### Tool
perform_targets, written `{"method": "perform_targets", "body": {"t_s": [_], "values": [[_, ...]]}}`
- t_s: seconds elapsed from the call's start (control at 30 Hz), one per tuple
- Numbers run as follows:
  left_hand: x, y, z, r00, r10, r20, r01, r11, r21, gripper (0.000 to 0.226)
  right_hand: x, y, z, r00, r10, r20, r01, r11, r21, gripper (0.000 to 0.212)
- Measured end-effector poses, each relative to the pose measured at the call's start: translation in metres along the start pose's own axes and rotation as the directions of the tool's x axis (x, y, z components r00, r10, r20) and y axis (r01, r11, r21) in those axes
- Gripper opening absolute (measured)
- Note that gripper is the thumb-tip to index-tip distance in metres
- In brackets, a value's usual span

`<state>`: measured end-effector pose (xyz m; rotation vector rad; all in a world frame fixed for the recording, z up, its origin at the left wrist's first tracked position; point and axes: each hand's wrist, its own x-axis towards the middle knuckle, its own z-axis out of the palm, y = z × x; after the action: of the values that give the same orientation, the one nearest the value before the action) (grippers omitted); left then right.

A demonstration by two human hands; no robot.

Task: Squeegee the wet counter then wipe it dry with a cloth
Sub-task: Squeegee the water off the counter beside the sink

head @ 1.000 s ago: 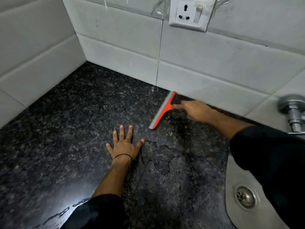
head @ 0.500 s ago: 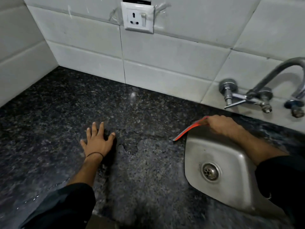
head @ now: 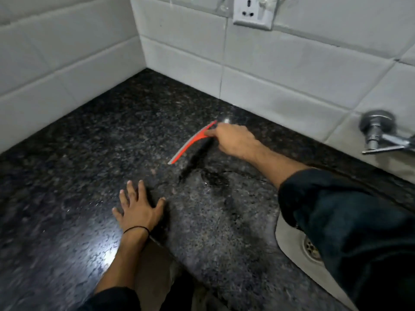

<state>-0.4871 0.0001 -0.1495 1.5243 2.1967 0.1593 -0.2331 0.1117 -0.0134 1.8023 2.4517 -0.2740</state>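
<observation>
While wet in patches: bench (head: 94,135), dark granite. Right hand (head: 233,140) gripping squeegee (head: 190,143), near back wall. Left hand (head: 139,209) flat, fingers spread, holding nothing. Sink (head: 289,239) at right, contents unseen.

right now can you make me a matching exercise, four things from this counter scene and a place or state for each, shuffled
Things:
1. orange plastic squeegee
2. left hand
3. white wall socket
4. steel sink drain

Places or states:
A. flat on the black speckled granite counter, fingers spread
B. partly hidden behind the dark right sleeve
C. held by the right hand, near the back wall
D. mounted on the white tiles above the counter

Pairs: 1-C, 2-A, 3-D, 4-B
</observation>
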Motion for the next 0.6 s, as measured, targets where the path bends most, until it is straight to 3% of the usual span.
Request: {"method": "perform_targets", "body": {"t_s": [0.1, 0.33, 0.6], "values": [[-0.014, -0.015, 0.004, 0.982, -0.162, 0.096, 0.165, 0.986, -0.024, 0.102, 0.051, -0.053, 0.009, 0.988, -0.154, 0.012, 0.154, 0.986, -0.068, 0.054], [0.002, -0.019, -0.002, 0.951, -0.205, 0.232, 0.217, 0.976, -0.026, 0.115, 0.107, -0.12, 0.027, 0.95, -0.284, 0.131, 0.308, 0.925, -0.223, 0.043], [0.0, -0.014, -0.004, 0.944, -0.235, 0.231, 0.245, 0.969, -0.013, 0.115, 0.034, -0.015, 0.02, 0.968, -0.167, 0.186, 0.21, 0.948, -0.238, 0.031]]}}
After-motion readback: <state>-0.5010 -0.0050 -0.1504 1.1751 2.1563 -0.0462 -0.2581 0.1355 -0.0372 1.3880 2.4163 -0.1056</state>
